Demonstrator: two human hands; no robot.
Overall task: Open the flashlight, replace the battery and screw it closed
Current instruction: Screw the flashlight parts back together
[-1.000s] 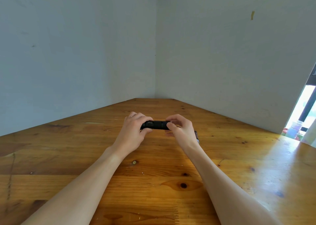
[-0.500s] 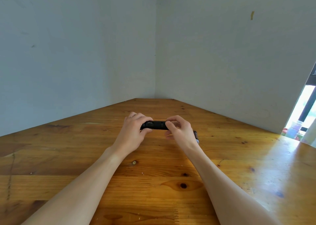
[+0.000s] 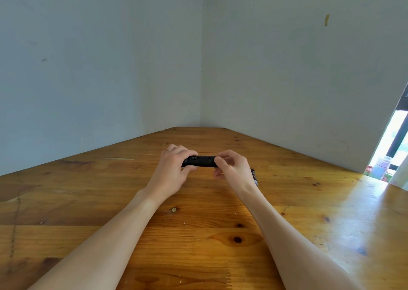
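Note:
A short black flashlight [image 3: 202,161] is held level, a little above the wooden table [image 3: 309,201]. My left hand [image 3: 174,168] wraps its left end, with a thin ring on one finger. My right hand [image 3: 234,168] pinches its right end between thumb and fingertips, and that end is hidden by the fingers. A dark cylindrical battery [image 3: 254,175] lies on the table just behind my right wrist, mostly hidden by the hand.
The table fills a corner between two pale walls [image 3: 110,69]. At the far right is a bright opening [image 3: 390,152] with small items on the floor beyond it. Glare falls on the right part of the table.
My right hand's fingers have shifted slightly around the flashlight's right end. The left hand and the flashlight stay in the same place.

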